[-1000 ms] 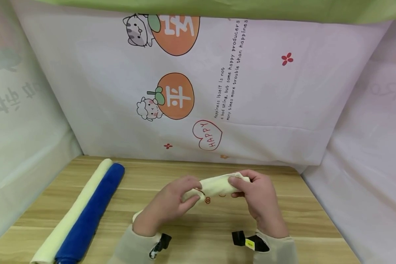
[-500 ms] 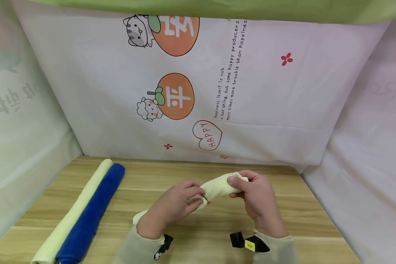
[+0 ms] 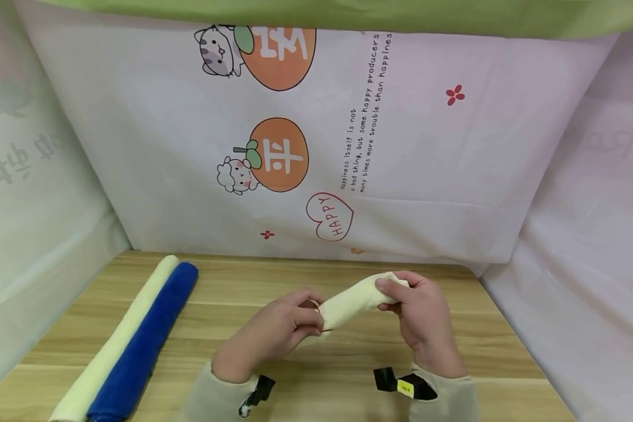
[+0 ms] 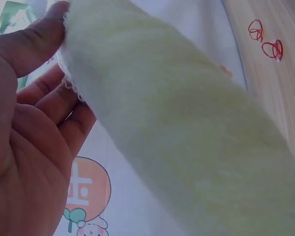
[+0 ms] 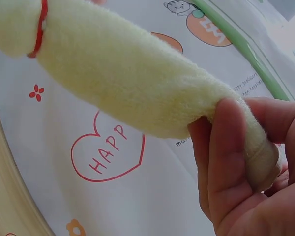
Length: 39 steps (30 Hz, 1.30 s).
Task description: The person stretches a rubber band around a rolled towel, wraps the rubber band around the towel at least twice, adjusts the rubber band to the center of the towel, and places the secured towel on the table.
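Observation:
A cream rolled towel (image 3: 356, 302), fluffy on the surface, slants up to the right between both hands above the table. The right hand (image 3: 424, 310) pinches its upper end between thumb and fingers; the right wrist view shows the folded towel end in that grip. At the roll's lower part, the left hand (image 3: 282, 325) holds it with bent fingers, thumb and fingers at its frayed edge in the left wrist view. A red rubber band (image 5: 40, 29) circles the roll close to the left fingers; whether they pinch it, I cannot tell.
A cream roll (image 3: 121, 334) and a blue rolled towel (image 3: 145, 343) lie side by side at the table's left. Loose red rubber bands (image 4: 273, 49) lie on the wooden table (image 3: 506, 375). Printed white sheets (image 3: 427, 146) enclose the back and sides.
The right hand has shifted slightly right, and the roll looks straighter and tilts more. The left fingers have curled further at the band. The table's loose bands no longer show plainly in the head view.

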Available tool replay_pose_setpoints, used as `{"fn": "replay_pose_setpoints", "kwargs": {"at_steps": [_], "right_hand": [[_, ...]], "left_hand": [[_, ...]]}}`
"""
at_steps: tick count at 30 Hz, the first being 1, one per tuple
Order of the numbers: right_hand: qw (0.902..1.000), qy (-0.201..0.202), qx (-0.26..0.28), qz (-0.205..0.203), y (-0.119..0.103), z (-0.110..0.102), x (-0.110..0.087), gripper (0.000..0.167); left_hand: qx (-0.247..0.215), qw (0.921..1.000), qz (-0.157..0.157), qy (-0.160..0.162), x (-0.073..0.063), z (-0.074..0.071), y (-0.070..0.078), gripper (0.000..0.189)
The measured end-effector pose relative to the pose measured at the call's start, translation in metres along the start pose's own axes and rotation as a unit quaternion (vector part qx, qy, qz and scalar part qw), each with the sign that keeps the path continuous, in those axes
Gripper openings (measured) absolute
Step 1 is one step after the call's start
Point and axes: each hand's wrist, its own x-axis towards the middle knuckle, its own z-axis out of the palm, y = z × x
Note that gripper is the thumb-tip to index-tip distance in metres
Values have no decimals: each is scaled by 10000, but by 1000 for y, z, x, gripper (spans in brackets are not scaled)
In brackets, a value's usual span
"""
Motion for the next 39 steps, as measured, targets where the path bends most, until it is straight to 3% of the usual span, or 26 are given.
{"fn": "replay_pose_setpoints", "kwargs": {"at_steps": [12, 20, 25, 28, 29, 31, 34, 35, 37, 39], "right_hand": [[9998, 184, 42, 11, 3, -8, 6, 8], [9998, -145, -4, 131, 4, 4, 2, 13], [9984, -375, 237, 342, 3, 7, 0, 13], [9976, -558, -337, 235, 1, 8, 0, 18], [9946, -641, -815, 73, 1, 7, -1, 23], [9791, -878, -1794, -390, 1, 6, -1, 35], [9386, -1294, -2932, -1280, 2, 2, -1, 52], [9253, -1451, -3156, -1520, 3, 0, -1, 55], [9103, -1753, -3298, -1787, 4, -2, 0, 52], [9014, -1719, -3504, -1873, 5, -4, 0, 43]], "left_hand": [[64, 9996, -190, -175, -7, -15, -6, 12], [315, 9937, -1068, 157, -8, -13, -8, 14], [351, 9912, -1277, -75, -2, -3, -5, 40], [319, 9868, -1569, -241, -3, 0, -5, 37], [253, 9848, -1697, -254, -3, -1, -5, 35], [25, 9800, -1975, -235, -5, -3, -6, 31], [-353, 9730, -2273, -188, -8, -8, -10, 27], [-480, 9711, -2333, -171, -9, -9, -11, 25], [-639, 9686, -2398, -148, -11, -12, -14, 24], [-808, 9674, -2397, -136, -13, -14, -16, 24]]}}
